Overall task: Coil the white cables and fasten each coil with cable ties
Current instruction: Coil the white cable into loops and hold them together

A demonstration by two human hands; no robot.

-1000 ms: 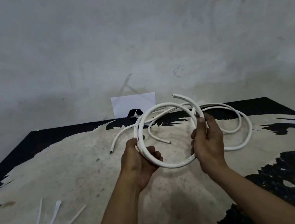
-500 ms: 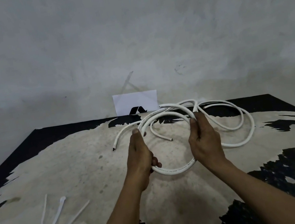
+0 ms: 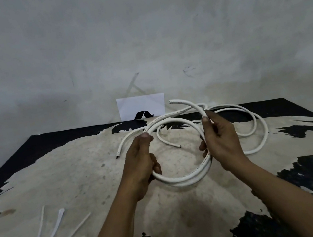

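Left hand [image 3: 141, 160] gripping white cable coil [image 3: 184, 178] | right hand [image 3: 220, 140] pinching coil's right side | cable ties [image 3: 47, 236] lying lower left on counter [image 3: 77, 173]

A bare, makeshift workshop corner: a rough, stained grey plaster wall [image 3: 136, 28] rises behind a black bench [image 3: 77, 173] worn to a big pale patch and strewn with white cables [image 3: 184, 178] and cable ties [image 3: 60, 213].
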